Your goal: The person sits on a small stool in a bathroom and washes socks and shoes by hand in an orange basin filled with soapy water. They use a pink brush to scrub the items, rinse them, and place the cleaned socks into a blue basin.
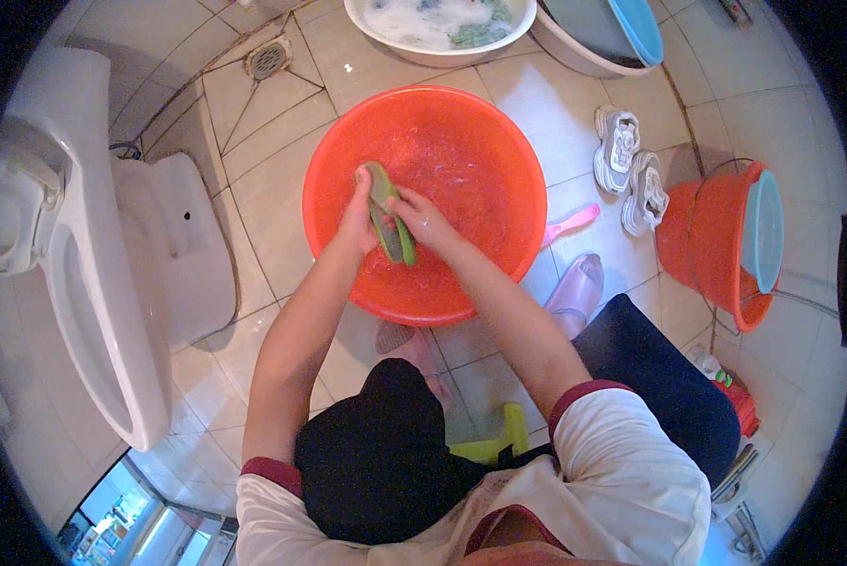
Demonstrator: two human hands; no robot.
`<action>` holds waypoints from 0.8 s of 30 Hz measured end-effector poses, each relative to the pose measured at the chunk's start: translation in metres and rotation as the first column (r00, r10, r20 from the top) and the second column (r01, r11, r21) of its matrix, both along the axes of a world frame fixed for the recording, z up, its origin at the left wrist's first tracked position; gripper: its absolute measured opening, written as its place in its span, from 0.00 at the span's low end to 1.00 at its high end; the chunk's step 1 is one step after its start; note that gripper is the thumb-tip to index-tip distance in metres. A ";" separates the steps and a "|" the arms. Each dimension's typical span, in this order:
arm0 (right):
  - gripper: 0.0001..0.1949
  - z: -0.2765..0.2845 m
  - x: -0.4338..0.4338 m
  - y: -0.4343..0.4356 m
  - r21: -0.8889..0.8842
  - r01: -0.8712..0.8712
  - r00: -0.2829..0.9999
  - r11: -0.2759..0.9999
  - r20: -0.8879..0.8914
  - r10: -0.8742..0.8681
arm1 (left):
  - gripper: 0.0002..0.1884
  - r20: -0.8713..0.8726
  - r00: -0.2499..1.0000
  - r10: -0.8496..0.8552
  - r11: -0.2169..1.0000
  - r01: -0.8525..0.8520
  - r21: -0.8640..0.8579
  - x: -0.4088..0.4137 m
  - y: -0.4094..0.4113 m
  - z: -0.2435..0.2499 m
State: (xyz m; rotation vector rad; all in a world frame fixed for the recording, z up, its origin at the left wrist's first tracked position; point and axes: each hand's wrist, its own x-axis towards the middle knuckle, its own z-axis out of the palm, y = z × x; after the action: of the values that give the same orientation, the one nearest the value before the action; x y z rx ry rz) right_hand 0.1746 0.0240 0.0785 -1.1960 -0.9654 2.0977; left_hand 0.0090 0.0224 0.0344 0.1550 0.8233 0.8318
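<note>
Over a large red plastic basin (466,269) on the tiled floor, both my hands hold a green slipper (379,185). My left hand (358,219) grips its left side, fingers partly behind it. On its right side, my right hand (417,218) has its fingers around the green edge. The slipper is tilted, with its darker grey-green face partly showing; whether it is one piece or a pair I cannot tell. Water with a little foam lies in the basin below. A pink-handled brush (572,223) rests on the floor against the basin's right side, its head hidden.
A basin of suds and cloth (437,55) and a second basin (579,56) stand beyond. Grey-white sneakers (616,150) and a red bucket (706,240) are to the right, a white washbasin (105,318) and squat toilet (190,269) to the left. A floor drain (267,62) lies far left.
</note>
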 end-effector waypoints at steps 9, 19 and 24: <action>0.23 -0.041 0.002 -0.003 0.445 0.386 0.874 0.808 0.104 -0.475 | 0.25 -0.263 0.965 0.014 0.996 0.009 0.084 0.053 -0.008 0.065; 0.14 -0.002 0.013 0.003 0.468 0.233 0.863 0.852 0.305 -0.403 | 0.25 -0.344 0.921 0.181 0.982 -0.150 0.114 0.042 -0.006 0.055; 0.13 -0.003 0.012 -0.018 0.318 0.205 0.912 0.926 0.281 -0.299 | 0.23 -0.251 0.940 0.231 0.973 -0.224 0.055 0.032 -0.007 0.052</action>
State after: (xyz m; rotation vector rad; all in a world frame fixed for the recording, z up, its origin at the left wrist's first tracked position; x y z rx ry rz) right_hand 0.1862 0.0064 0.0753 -1.4546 -1.1391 1.5270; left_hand 0.0406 0.0156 0.0867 0.1949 1.0887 1.0550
